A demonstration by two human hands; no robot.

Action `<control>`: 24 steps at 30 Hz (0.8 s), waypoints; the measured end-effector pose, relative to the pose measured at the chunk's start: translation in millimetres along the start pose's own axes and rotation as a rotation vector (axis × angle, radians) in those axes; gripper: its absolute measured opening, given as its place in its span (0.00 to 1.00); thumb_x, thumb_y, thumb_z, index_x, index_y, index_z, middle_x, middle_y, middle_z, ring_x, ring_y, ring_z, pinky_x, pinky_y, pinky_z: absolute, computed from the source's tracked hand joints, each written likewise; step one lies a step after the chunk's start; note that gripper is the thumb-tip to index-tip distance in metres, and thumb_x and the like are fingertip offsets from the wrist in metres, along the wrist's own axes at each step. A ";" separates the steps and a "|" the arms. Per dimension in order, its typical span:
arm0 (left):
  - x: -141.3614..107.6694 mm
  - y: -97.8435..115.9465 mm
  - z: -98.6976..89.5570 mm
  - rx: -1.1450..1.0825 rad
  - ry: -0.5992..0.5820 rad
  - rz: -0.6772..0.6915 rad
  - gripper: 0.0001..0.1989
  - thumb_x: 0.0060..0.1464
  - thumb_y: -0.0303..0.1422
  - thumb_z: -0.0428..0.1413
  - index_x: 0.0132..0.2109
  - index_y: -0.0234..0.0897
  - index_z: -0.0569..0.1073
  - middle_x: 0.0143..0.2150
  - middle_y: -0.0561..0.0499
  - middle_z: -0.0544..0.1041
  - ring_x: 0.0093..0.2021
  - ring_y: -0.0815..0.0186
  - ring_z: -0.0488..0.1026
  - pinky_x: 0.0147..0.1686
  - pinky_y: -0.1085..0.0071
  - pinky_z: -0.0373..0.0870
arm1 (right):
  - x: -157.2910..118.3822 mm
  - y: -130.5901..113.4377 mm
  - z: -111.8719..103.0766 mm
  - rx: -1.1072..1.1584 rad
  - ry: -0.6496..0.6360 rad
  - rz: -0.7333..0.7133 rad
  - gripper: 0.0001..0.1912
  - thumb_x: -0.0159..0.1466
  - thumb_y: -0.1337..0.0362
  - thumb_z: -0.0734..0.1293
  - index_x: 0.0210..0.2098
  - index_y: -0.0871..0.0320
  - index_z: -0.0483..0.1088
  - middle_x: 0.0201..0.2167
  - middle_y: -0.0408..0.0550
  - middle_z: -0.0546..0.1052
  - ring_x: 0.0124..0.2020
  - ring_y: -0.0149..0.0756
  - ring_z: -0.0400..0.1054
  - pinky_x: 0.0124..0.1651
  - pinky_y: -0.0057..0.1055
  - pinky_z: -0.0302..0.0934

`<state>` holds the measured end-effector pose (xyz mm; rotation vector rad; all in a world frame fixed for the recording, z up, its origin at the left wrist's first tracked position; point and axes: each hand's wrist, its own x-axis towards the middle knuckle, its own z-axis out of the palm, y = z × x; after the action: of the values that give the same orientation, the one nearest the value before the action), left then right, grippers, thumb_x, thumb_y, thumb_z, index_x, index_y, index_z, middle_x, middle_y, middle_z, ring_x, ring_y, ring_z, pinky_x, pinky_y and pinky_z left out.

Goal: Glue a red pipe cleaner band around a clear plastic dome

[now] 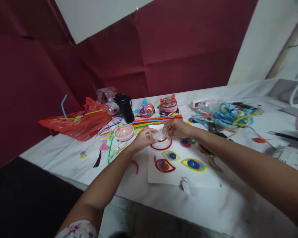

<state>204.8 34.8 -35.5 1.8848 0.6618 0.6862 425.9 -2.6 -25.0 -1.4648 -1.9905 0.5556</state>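
Note:
A small clear plastic bowl (161, 136) is pinched between both hands, above a white sheet of paper (161, 178). My left hand (144, 138) grips its left side with thumb and fingers. At its right rim, my right hand (176, 128) has its fingers closed on the edge. A red pipe cleaner (162, 148) curves around the near side of the bowl; whether it is attached cannot be made out. Nearer me on the paper lie eye shapes: a red one with an orange centre (165, 165), a small yellow one (171, 155) and a larger yellow one (193, 164).
Coloured pipe cleaners (157, 121) lie in a bundle behind the hands. Left stand a pink-lined bowl (124, 133), a black bottle (125, 107) and a red plastic bag (81, 122). Two decorated crafts (169, 105) sit behind. A blue-yellow tangle (225, 115) lies right.

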 end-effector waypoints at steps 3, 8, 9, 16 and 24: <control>1.6 -0.9 -0.9 -0.020 0.003 0.022 0.21 0.36 0.31 0.65 0.41 0.32 0.75 0.37 0.53 0.63 0.26 0.78 0.62 0.25 0.78 0.60 | -1.8 0.0 0.9 0.023 -0.017 -0.011 0.09 0.46 0.69 0.69 0.29 0.59 0.74 0.28 0.44 0.78 0.32 0.37 0.73 0.34 0.29 0.65; 5.6 -2.9 -3.2 -0.039 -0.041 0.033 0.19 0.36 0.28 0.65 0.41 0.32 0.76 0.38 0.53 0.64 0.25 0.80 0.61 0.24 0.77 0.60 | -6.5 -3.5 1.4 0.074 -0.049 0.005 0.10 0.46 0.67 0.68 0.30 0.59 0.73 0.28 0.47 0.79 0.30 0.38 0.73 0.33 0.29 0.66; 6.1 -3.2 -3.3 -0.036 -0.047 0.039 0.20 0.36 0.27 0.64 0.41 0.32 0.76 0.38 0.53 0.64 0.24 0.80 0.61 0.24 0.77 0.60 | -6.9 -3.9 1.5 0.084 -0.054 0.013 0.10 0.46 0.66 0.68 0.30 0.59 0.73 0.28 0.48 0.79 0.30 0.39 0.73 0.33 0.30 0.66; 6.7 -8.8 -2.0 -0.022 -0.029 0.092 0.20 0.37 0.26 0.64 0.42 0.33 0.77 0.38 0.52 0.63 0.26 0.79 0.63 0.23 0.79 0.61 | -6.1 -0.7 0.6 0.127 -0.063 0.045 0.16 0.45 0.62 0.71 0.32 0.62 0.74 0.31 0.51 0.79 0.32 0.41 0.73 0.34 0.33 0.66; 5.5 -11.5 -2.6 -0.067 -0.039 0.094 0.20 0.37 0.27 0.64 0.43 0.34 0.77 0.41 0.51 0.63 0.27 0.78 0.62 0.25 0.78 0.63 | -6.4 -1.9 -3.9 0.143 -0.091 0.039 0.19 0.44 0.58 0.74 0.35 0.59 0.76 0.34 0.50 0.79 0.35 0.42 0.73 0.35 0.34 0.68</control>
<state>205.0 44.5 -44.2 1.8717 0.5219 0.7207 428.5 -9.3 -22.4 -1.4161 -1.9503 0.7783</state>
